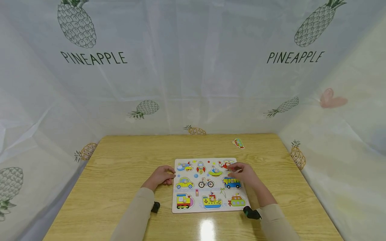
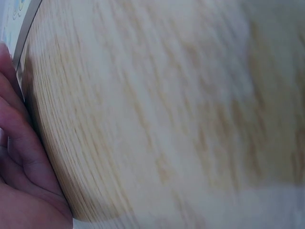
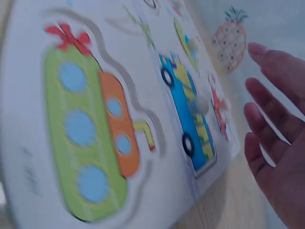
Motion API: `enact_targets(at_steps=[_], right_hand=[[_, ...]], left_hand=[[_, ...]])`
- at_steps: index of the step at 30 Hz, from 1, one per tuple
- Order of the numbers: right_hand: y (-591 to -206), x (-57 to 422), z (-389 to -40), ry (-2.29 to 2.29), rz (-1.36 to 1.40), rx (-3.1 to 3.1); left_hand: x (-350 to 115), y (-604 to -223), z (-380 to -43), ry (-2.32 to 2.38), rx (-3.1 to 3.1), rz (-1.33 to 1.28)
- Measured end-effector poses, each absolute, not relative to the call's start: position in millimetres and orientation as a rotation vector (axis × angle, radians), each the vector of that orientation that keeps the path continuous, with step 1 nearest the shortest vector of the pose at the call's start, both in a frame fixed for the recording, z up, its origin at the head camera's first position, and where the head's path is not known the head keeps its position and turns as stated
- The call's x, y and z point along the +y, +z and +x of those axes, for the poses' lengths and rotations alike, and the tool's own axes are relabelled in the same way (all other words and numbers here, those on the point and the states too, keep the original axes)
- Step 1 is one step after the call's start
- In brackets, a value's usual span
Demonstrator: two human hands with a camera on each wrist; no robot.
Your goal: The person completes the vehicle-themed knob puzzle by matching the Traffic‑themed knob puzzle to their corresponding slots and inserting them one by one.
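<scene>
A wooden peg puzzle board (image 1: 196, 210) with colourful vehicle pictures lies flat on the table. My left hand (image 1: 162, 175) is at its left edge, fingertips right at the rim; the left wrist view shows the fingers (image 2: 16, 114) loosely bent. Over the upper right part of the board hovers my right hand (image 1: 245, 173), thumb and fingers apart, holding nothing. It is beside the red helicopter (image 3: 220, 112) and the blue and yellow bus (image 3: 180, 107), which has a round knob. A green submarine picture (image 3: 76, 143) sits inside a recessed outline nearer the wrist.
A loose submarine-shaped piece (image 1: 239, 143) lies on the wooden table (image 1: 129, 160) beyond the board's top right corner. White pineapple-printed sheeting (image 1: 193, 73) hangs behind the table and along both sides.
</scene>
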State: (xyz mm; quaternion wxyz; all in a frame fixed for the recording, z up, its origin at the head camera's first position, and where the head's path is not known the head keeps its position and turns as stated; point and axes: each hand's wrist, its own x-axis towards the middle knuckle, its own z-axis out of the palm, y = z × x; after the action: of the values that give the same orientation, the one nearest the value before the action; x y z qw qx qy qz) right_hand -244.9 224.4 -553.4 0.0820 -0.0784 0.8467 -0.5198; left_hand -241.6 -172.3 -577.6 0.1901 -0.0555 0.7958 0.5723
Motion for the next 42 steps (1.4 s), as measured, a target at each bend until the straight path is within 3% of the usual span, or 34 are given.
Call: enact_targets(at_steps=[11, 21, 32, 42], right_hand=[[-559.0, 253.1, -290.6, -1.600, -0.015, 2.673], [-565.7, 272.7, -321.8, -1.621, -0.021, 2.679], [-567.4, 270.2, -345.5, -1.663, 0.105, 2.659], [-568.6, 259.4, -361.4, -1.689, 0.042, 2.648]], left_hand=[[-173.5, -577.0, -242.0, 1.605, 2.234, -0.145], [-173.4, -577.5, -240.9, 1.621, 2.233, -0.141], [-170.3, -577.4, -244.2, 1.602, 2.231, -0.083], [-175.6, -577.8, -244.1, 1.580, 2.248, -0.105]])
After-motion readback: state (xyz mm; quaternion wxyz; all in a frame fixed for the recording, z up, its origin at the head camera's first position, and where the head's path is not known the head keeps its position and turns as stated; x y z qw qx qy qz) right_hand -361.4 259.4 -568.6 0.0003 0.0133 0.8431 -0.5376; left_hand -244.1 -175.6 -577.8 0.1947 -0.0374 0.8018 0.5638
